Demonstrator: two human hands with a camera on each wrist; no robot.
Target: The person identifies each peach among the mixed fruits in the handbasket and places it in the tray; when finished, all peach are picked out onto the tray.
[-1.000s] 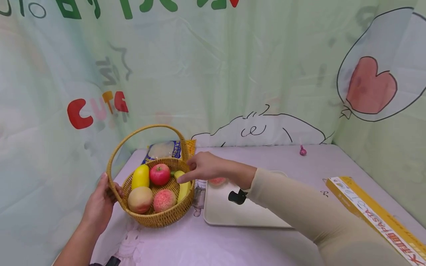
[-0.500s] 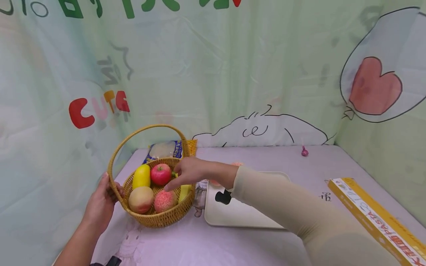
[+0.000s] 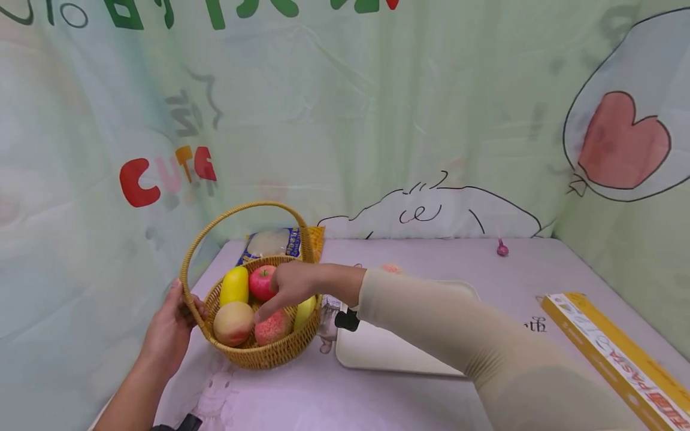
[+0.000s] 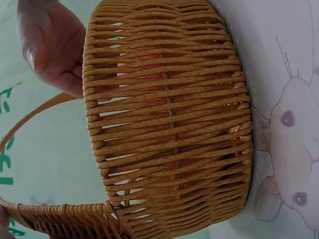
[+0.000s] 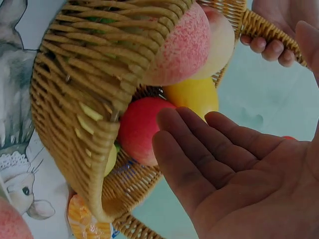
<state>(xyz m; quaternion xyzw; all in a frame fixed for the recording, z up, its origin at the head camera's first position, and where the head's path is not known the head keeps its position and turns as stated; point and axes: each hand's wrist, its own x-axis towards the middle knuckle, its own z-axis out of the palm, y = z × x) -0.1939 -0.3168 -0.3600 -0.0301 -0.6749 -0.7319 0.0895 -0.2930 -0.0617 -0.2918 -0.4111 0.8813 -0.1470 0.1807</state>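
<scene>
A wicker basket [image 3: 264, 358] stands on the table's left part. My left hand [image 3: 169, 329] grips the lower left end of its arched handle [image 3: 245, 208]. In it lie a yellow mango-like fruit [image 3: 234, 287], a red apple [image 3: 261, 282], a pale peach [image 3: 233, 324], a speckled pink peach [image 3: 273, 328] and a banana [image 3: 305, 312], partly hidden. My right hand [image 3: 293, 284] hovers over the basket, holding nothing. In the right wrist view its fingers [image 5: 187, 144] are extended near the apple [image 5: 144, 127]; contact cannot be told.
Right of the basket lies a white tray [image 3: 393, 353], partly under my right forearm. A pink fruit [image 3: 390, 269] shows beyond that arm. Behind the basket is a blue and orange food bag [image 3: 272, 242]. A long pasta box [image 3: 609, 353] lies at right, a small purple bulb-shaped thing [image 3: 502, 248] farther back.
My right hand has moved left across the basket, from the banana to above the speckled peach and the apple. My left hand keeps its grip on the handle. The fruits stay put.
</scene>
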